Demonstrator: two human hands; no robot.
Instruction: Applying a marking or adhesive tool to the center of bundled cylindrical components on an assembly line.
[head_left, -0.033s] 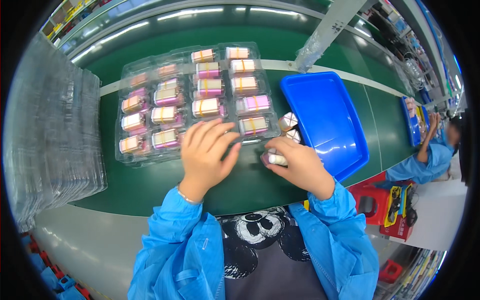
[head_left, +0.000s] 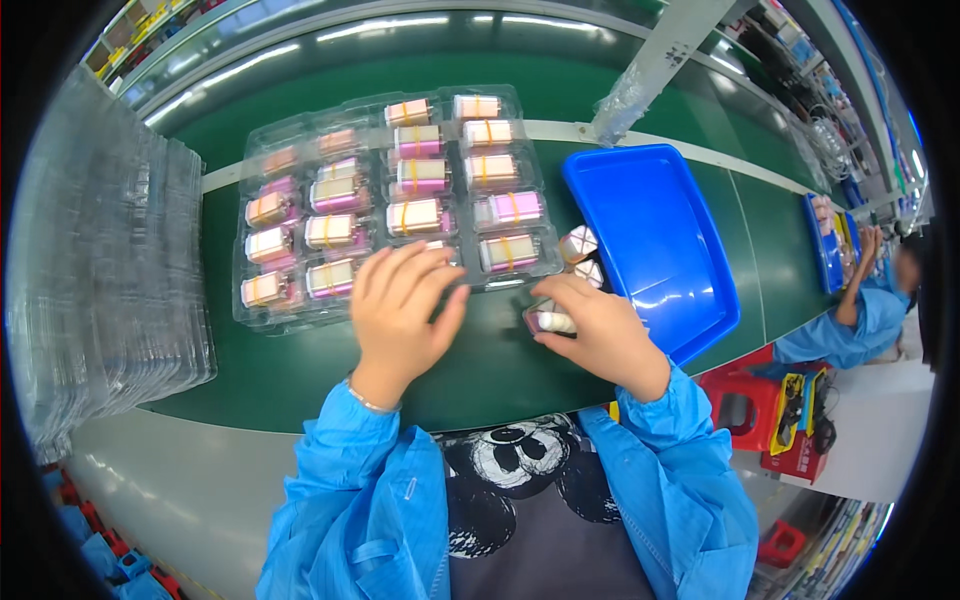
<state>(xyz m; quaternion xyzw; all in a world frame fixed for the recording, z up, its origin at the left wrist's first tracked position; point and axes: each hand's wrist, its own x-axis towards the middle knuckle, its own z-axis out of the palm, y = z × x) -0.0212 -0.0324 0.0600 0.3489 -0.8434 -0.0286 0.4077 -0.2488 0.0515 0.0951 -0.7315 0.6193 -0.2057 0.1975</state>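
Observation:
A clear plastic blister tray (head_left: 375, 262) lies on the green bench, its pockets holding several small cream-and-pink blocks with yellow bands. Over its near edge, my left hand (head_left: 405, 310) has fingers stretched out and the thumb apart; part of a banded block (head_left: 437, 245) shows by the fingertips. To the right, my right hand (head_left: 598, 325) is closed around a small pinkish block with a white rounded end (head_left: 553, 322), low over the bench. Most of that block is hidden by the fingers. Just beyond this hand, pale blocks with crossed lines on their ends (head_left: 580, 243) lie beside the blue tray.
The blue plastic tray (head_left: 655, 235) sits at the right, tilted toward me. A tall stack of clear blister trays (head_left: 110, 270) stands at the left. A grey metal post (head_left: 655, 70) rises at the back. Far right, another person (head_left: 840, 325) works by a red stool (head_left: 735, 405).
My left hand has shifted slightly left and toward me, uncovering more of the banded block by its fingertips. My right hand stays almost where it was.

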